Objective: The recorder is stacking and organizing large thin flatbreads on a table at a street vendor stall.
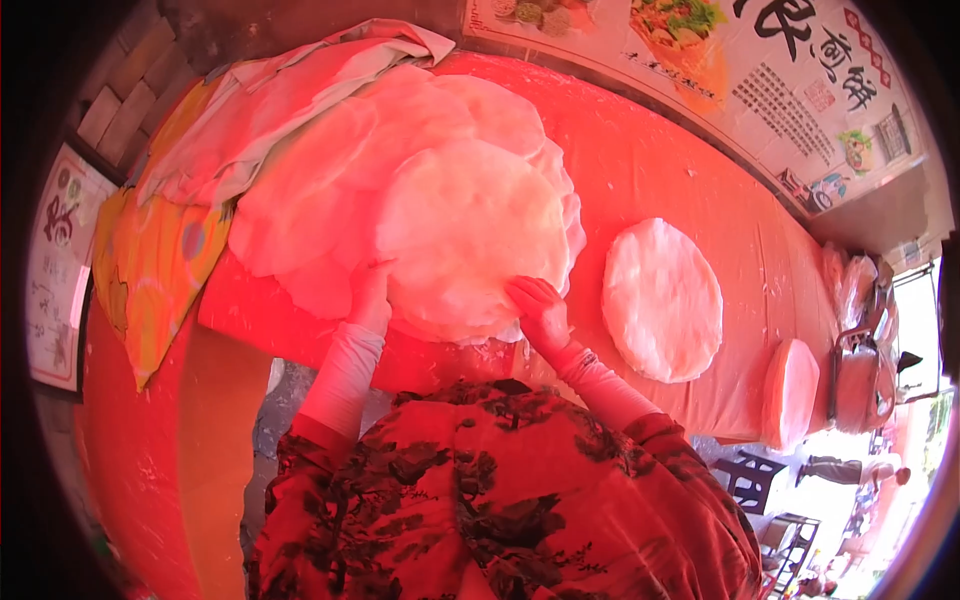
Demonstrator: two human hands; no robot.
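Wide, thin round sheets of dough or flatbread lie overlapping on a red-covered table. My left hand (371,292) rests at the lower left edge of the top round (472,225), its thumb side against the rim. At that round's lower right edge is my right hand (541,307), fingers lying over the rim; whether either hand pinches the sheet is hard to tell. More rounds (307,202) spread beneath and to the left, partly under a pale cloth (255,112). Apart to the right lies a thicker oval stack of rounds (664,300).
Another round stack (792,394) sits at the table's right end, near plastic bags (855,281). A yellow patterned cloth (161,255) hangs over the left side. Behind the red table cover (750,300) is a wall with a printed banner (787,97). Stools (752,484) and a distant person (851,471) are at right.
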